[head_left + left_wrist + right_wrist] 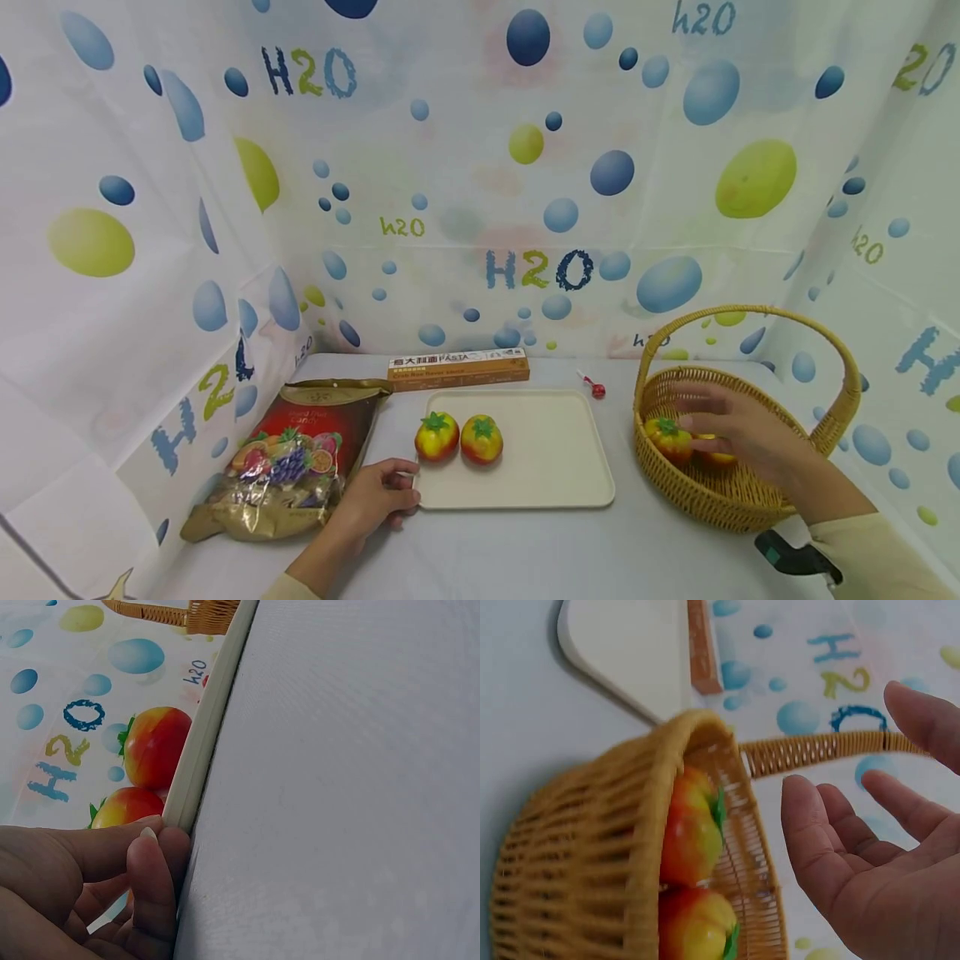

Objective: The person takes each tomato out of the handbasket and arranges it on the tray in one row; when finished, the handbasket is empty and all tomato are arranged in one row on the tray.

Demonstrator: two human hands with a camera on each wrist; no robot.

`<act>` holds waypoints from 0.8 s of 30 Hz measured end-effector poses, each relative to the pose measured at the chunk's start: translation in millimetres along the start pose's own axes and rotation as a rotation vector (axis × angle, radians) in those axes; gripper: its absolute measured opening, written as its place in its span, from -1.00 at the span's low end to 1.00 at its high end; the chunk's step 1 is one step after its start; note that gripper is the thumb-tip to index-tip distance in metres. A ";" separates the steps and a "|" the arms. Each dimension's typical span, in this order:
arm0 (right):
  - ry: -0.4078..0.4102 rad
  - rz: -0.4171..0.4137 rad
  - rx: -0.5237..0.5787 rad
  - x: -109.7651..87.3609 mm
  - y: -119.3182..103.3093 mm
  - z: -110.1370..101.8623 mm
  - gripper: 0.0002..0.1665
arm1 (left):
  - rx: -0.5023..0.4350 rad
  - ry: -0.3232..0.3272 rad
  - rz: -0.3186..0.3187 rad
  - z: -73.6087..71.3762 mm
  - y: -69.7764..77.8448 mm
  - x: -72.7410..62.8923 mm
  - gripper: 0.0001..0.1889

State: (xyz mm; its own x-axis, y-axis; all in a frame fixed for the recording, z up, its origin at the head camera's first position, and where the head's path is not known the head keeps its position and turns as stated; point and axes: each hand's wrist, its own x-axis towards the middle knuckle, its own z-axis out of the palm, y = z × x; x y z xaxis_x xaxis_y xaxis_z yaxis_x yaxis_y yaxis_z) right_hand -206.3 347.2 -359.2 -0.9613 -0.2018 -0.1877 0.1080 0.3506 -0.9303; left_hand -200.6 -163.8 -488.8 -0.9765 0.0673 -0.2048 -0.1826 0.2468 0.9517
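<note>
My left hand [378,497] grips the left edge of a cream rectangular tray [547,450], with thumb and fingertips at its rim [196,769]. Two red-and-yellow tomato-like fruits with green leafy tops, the left fruit [437,437] and the right fruit [482,440], sit side by side on the tray's left part. Over a wicker basket [697,500] at the right hovers my right hand [738,429], its fingers spread apart and holding nothing. Inside the basket lie two similar fruits, one fruit [694,832] beside another fruit [697,926]; the hand partly hides them in the head view.
A red-and-gold candy bag [292,467] lies left of the tray. Behind the tray is a long pasta box [457,371]. One red-wrapped lollipop [596,389] rests between tray and basket. The basket's tall handle [750,310] arches above it. Patterned curtains enclose the table.
</note>
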 end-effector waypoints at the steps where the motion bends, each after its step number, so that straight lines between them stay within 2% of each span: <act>1: 0.005 0.004 0.009 -0.7 2.2 -4.3 -0.20 | 0.001 0.001 -0.002 -0.1 0.2 -0.1 -0.58; 8: 0.039 0.020 0.014 -5.0 21.9 -34.5 -0.31 | -0.008 -0.011 0.007 -0.3 -0.5 0.1 -0.58; 13: 0.086 0.067 0.038 -7.4 37.7 -55.6 -0.36 | -0.009 -0.018 0.014 -0.1 -1.5 0.6 -0.57; 18: 0.116 0.115 0.031 -6.5 48.4 -67.2 -0.22 | -0.005 -0.001 0.002 0.0 -1.0 0.4 -0.57; 24: 0.159 0.198 -0.004 -2.8 56.4 -70.3 -0.08 | -0.004 -0.002 -0.001 -0.1 0.6 -0.4 -0.57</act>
State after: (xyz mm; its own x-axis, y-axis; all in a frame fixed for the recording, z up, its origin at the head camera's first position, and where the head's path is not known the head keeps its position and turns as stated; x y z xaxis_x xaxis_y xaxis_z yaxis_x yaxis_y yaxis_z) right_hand -215.3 431.9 -389.0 -0.9494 0.0175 -0.3136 0.2972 0.3729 -0.8790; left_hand -200.4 -163.7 -488.1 -0.9761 0.0695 -0.2060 -0.1837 0.2425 0.9526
